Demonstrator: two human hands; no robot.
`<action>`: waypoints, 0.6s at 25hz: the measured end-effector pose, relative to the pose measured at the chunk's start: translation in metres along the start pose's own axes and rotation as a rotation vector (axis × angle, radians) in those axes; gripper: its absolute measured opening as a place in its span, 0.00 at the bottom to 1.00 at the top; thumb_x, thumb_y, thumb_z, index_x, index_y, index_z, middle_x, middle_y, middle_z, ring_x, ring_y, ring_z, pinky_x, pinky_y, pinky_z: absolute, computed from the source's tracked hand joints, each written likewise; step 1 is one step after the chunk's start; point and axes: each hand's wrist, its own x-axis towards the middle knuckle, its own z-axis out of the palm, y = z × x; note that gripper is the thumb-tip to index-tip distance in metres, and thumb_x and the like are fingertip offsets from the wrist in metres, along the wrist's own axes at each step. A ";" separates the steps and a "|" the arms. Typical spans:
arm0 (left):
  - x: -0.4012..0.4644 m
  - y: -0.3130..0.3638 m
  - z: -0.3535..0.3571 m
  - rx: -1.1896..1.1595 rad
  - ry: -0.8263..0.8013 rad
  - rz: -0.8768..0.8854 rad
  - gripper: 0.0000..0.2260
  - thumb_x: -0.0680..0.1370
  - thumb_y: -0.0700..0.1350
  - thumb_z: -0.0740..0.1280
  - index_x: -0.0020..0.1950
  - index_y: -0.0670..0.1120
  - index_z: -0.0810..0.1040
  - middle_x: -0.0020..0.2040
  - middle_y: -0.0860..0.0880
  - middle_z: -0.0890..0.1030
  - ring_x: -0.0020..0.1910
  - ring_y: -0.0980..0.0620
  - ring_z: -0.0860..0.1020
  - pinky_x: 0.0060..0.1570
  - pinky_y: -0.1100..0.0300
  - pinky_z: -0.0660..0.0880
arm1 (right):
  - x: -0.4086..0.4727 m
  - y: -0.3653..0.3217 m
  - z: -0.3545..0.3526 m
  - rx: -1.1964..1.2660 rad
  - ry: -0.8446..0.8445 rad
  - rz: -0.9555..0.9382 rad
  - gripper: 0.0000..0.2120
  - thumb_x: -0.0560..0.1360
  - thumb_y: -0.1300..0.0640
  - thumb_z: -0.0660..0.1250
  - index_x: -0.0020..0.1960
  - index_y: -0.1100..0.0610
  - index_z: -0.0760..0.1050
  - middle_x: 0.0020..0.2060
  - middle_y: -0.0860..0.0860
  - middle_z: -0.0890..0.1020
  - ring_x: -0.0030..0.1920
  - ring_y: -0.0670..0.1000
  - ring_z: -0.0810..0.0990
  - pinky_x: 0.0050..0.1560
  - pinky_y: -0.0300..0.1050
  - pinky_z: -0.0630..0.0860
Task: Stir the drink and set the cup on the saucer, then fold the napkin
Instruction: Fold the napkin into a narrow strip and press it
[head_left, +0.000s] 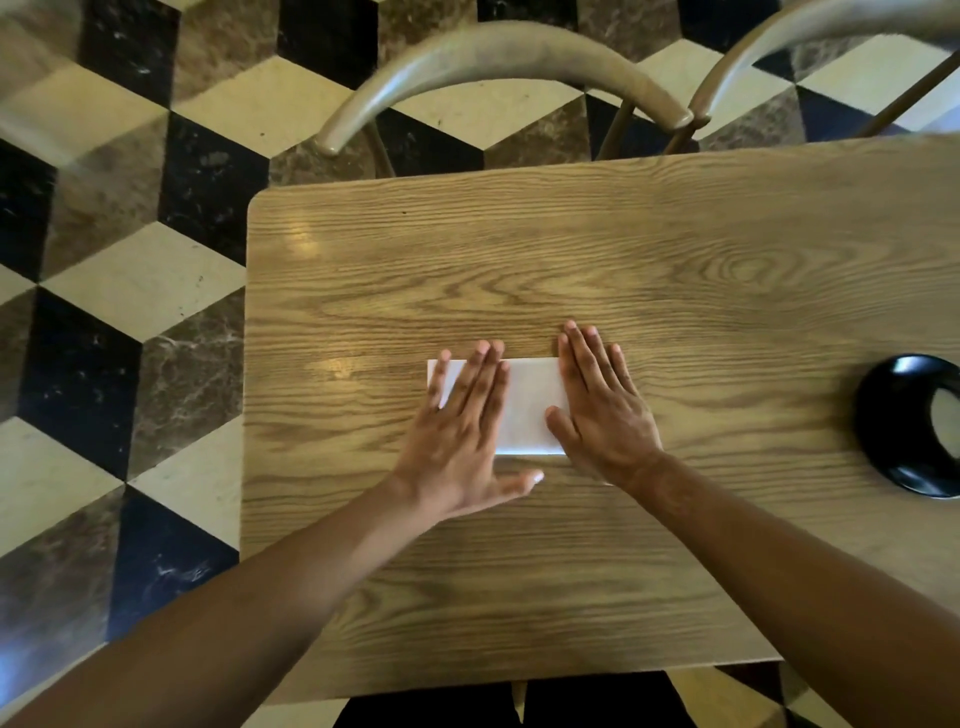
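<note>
One pale wood-grain table (571, 249) carries everything I see. Well right of my hands sits a glossy black round saucer (893, 415). Between and under my flat, open left hand (462, 431) and right hand (602, 410) lies the white folded paper napkin (530, 400), pressed, not gripped.

We can't see the whole napkin (530, 405): the left hand (462, 441) covers its left part and the right hand (605, 410) hides its right edge, so only the middle strip shows. Over at the right, the black saucer (893, 415) is cut by the picture's edge, and we can't tell whether a cup sits on it. The surface (519, 260) runs off to the right too. Up top, both chair backs (498, 57) are blurred, the right one cropped.
</note>
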 end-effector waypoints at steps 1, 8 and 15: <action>0.006 0.011 -0.003 -0.002 -0.025 0.037 0.55 0.74 0.78 0.50 0.82 0.34 0.46 0.83 0.35 0.44 0.84 0.40 0.42 0.81 0.37 0.42 | -0.001 0.002 -0.002 -0.003 -0.011 -0.029 0.42 0.77 0.44 0.55 0.83 0.61 0.45 0.83 0.55 0.44 0.82 0.54 0.40 0.82 0.54 0.42; 0.043 0.037 0.011 -0.019 -0.053 0.052 0.58 0.72 0.79 0.51 0.82 0.33 0.45 0.84 0.36 0.45 0.84 0.40 0.42 0.82 0.43 0.45 | -0.009 0.023 0.003 -0.098 0.100 -0.125 0.31 0.83 0.49 0.53 0.81 0.62 0.55 0.82 0.56 0.54 0.82 0.54 0.50 0.81 0.57 0.53; 0.033 0.023 0.021 -0.065 -0.037 -0.024 0.53 0.75 0.77 0.52 0.82 0.34 0.48 0.84 0.36 0.46 0.84 0.40 0.44 0.82 0.42 0.49 | -0.009 0.020 0.008 -0.117 0.084 -0.103 0.32 0.83 0.48 0.52 0.82 0.60 0.52 0.83 0.54 0.52 0.83 0.54 0.49 0.81 0.58 0.52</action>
